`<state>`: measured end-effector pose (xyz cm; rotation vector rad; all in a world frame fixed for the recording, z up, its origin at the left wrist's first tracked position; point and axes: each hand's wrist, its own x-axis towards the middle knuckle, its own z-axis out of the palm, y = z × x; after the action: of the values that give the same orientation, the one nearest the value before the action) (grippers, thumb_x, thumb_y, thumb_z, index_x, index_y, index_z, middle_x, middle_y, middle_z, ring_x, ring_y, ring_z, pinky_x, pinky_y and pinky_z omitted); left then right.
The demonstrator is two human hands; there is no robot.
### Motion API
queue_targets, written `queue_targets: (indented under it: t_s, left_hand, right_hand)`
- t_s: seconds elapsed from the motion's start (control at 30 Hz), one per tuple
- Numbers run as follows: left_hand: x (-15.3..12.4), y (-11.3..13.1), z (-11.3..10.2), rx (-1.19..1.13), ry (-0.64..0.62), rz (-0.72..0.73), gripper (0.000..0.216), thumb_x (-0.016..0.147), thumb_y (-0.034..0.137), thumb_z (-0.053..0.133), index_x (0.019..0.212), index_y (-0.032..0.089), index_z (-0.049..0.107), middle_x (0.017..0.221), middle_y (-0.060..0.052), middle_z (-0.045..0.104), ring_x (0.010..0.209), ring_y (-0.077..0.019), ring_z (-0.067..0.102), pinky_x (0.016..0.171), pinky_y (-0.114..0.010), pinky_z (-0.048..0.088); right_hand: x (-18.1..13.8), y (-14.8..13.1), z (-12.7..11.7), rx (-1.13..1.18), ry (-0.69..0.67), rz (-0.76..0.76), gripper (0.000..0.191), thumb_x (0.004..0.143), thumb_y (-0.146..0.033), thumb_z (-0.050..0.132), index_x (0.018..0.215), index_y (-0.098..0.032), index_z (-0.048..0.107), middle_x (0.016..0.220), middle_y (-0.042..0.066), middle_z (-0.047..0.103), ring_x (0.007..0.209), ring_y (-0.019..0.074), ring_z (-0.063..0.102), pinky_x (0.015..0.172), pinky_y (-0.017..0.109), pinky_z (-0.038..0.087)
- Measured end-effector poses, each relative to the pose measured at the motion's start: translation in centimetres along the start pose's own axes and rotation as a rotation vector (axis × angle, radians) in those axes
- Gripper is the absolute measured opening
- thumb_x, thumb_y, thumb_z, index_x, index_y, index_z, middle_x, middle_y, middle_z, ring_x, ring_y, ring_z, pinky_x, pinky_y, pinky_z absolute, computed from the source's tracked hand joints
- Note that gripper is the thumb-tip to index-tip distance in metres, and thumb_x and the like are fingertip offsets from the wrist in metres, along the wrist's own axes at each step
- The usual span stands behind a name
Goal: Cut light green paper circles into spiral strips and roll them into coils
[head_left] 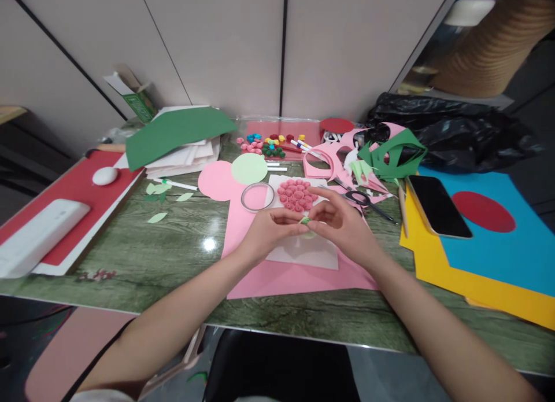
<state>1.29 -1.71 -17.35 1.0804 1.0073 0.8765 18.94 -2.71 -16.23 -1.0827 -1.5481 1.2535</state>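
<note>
Across the green table, at frame centre, your left hand and right hand pinch green paper between their fingertips.

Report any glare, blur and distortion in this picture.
Head view: a bright glare spot on the green table, left of the left hand; head view: the brown ribbed object at upper right looks smeared; head view: the panel seams splay toward the top; head view: the green piece between that hand and the right hand looks soft.
</note>
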Motion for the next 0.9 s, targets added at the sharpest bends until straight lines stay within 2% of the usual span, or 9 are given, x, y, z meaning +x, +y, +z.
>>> queue_targets:
  t_s: [0.1,0.3,0.43,0.6,0.8,0.9]
  left_hand:
    - [0.1,0.1,-0.2,0.064,-0.003,0.011,0.022,0.061,0.028,0.081,0.079,0.018,0.074,0.079,-0.004,0.075,0.072,-0.015,0.067,0.071,-0.029,0.052]
    - [0.1,-0.2,-0.6,0.443,-0.047,0.17,0.011,0.069,0.026,0.074,0.079,0.021,0.076,0.081,-0.004,0.076,0.075,-0.0194,0.068,0.072,-0.031,0.052]
    - [0.0,-0.6,-0.7,0.554,-0.037,0.238,0.009,0.072,0.027,0.072,0.079,0.023,0.076,0.081,-0.004,0.077,0.074,-0.02,0.069,0.071,-0.032,0.051]
    - [0.0,-0.3,-0.6,0.51,-0.017,0.194,0.01,0.07,0.028,0.074,0.077,0.021,0.075,0.079,-0.004,0.076,0.073,-0.0189,0.068,0.068,-0.03,0.051]
    - [0.1,-0.1,-0.3,0.376,0.016,0.135,0.017,0.065,0.03,0.078,0.075,0.018,0.072,0.079,-0.006,0.075,0.074,-0.0188,0.068,0.068,-0.03,0.053]
    - [0.0,-0.1,-0.2,0.307,0.05,0.15,0.02,0.063,0.029,0.079,0.075,0.017,0.07,0.078,-0.005,0.075,0.073,-0.0175,0.068,0.071,-0.031,0.054]
  right_hand:
    - [-0.1,-0.2,-0.1,-0.123,0.017,-0.049,0.052,0.08,-0.02,0.064,0.128,-0.027,0.046,0.084,0.0,0.059,0.083,0.0187,0.062,0.084,0.04,0.051]
    - [-0.5,-0.2,-0.2,-0.631,-0.039,-0.248,0.061,0.077,-0.009,0.057,0.132,-0.032,0.046,0.096,0.003,0.067,0.094,0.0245,0.063,0.09,0.045,0.045]
    - [-0.6,0.2,-0.1,-0.79,-0.051,-0.294,0.055,0.08,-0.012,0.058,0.13,-0.032,0.047,0.095,0.003,0.071,0.095,0.0274,0.064,0.09,0.05,0.042]
    - [-0.6,-0.5,0.0,-0.763,0.008,-0.264,0.052,0.08,-0.011,0.06,0.127,-0.03,0.05,0.09,0.001,0.073,0.092,0.0261,0.066,0.091,0.048,0.042]
    - [-0.6,-1.3,-0.1,-0.592,0.041,-0.132,0.058,0.076,-0.011,0.062,0.129,-0.029,0.049,0.083,0.0,0.071,0.083,0.0228,0.068,0.082,0.041,0.05]
    - [-0.5,-1.3,-0.3,-0.49,0.081,-0.085,0.059,0.075,-0.013,0.065,0.129,-0.029,0.048,0.083,0.0,0.07,0.084,0.0229,0.068,0.086,0.043,0.048]
